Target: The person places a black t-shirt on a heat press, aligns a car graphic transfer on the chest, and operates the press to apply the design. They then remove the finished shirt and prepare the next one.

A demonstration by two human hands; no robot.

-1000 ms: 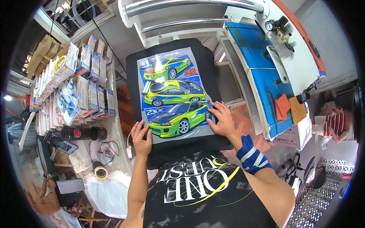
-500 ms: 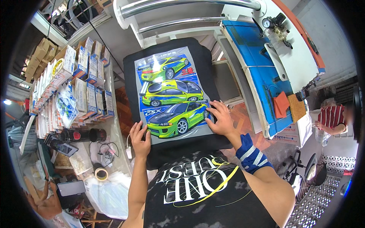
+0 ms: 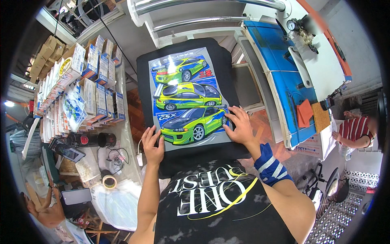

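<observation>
A black garment (image 3: 225,67) is spread over a flat support before me. On it lies a glossy printed sheet (image 3: 183,112) with three lime-green cars on blue and grey, a bright glare near its top. My left hand (image 3: 153,146) rests at the sheet's lower left edge, fingers extended and thumb apart. At the lower right edge my right hand (image 3: 241,126) touches down with its fingers and thumb spread, a blue band with white stripes (image 3: 271,166) round that arm. The sheet lies flat between both hands, and neither grips it.
Chrome bars (image 3: 199,22) cross behind the garment. To the right stands a press part with a blue pad (image 3: 280,77) and a pressure gauge (image 3: 291,25). Stacked boxes (image 3: 95,97) and a tape roll (image 3: 109,181) fill the left table. Another person (image 3: 353,132) is at far right.
The whole view has shifted slightly, so the sheet and garment appear a little further right. Both hands keep their places at the sheet's edges.
</observation>
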